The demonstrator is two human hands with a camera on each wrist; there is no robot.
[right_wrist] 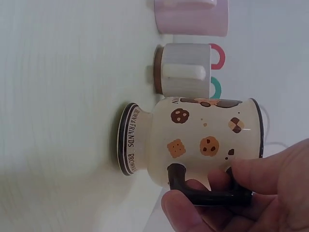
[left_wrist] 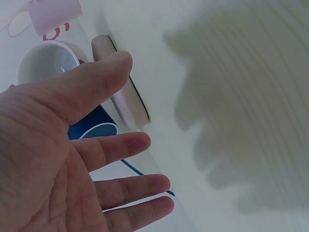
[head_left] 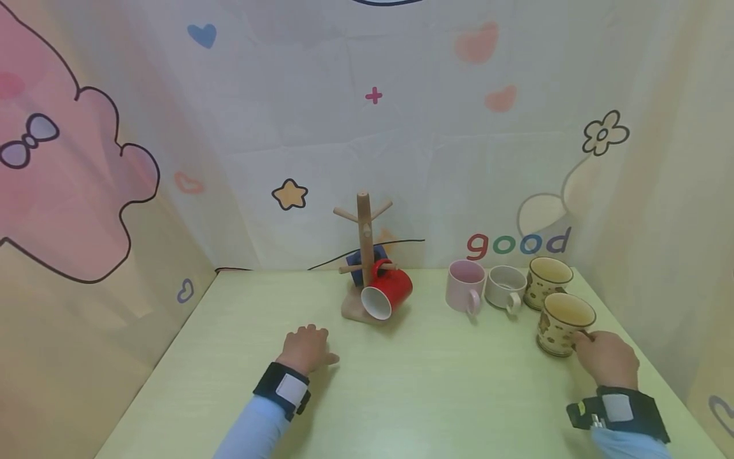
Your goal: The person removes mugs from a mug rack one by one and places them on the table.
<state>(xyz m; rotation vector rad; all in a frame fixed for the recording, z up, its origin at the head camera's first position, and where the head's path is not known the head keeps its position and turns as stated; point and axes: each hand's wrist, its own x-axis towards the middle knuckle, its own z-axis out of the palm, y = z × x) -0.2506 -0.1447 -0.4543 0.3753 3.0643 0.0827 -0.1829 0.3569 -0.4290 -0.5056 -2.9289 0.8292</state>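
Note:
My right hand [head_left: 609, 360] grips the dark handle [right_wrist: 207, 197] of a cream mug [right_wrist: 193, 140] printed with cookies. The mug is upright at the right of the table in the head view, in front of a second cookie-print mug [head_left: 541, 290]. My left hand [head_left: 306, 350] is held over the table with fingers spread and nothing in them. Beyond it stands a wooden mug tree [head_left: 365, 239]. A red mug [head_left: 395, 287] hangs tilted from a low peg, its white inside facing forward. Behind the post, a blue mug [head_left: 354, 259] is mostly hidden.
A pink mug [head_left: 461, 293] and a white mug [head_left: 501, 293] stand in a row at the back right, left of the cookie-print mugs. Printed cloth [head_left: 401, 159] closes off the back and sides of the pale table [head_left: 436, 389].

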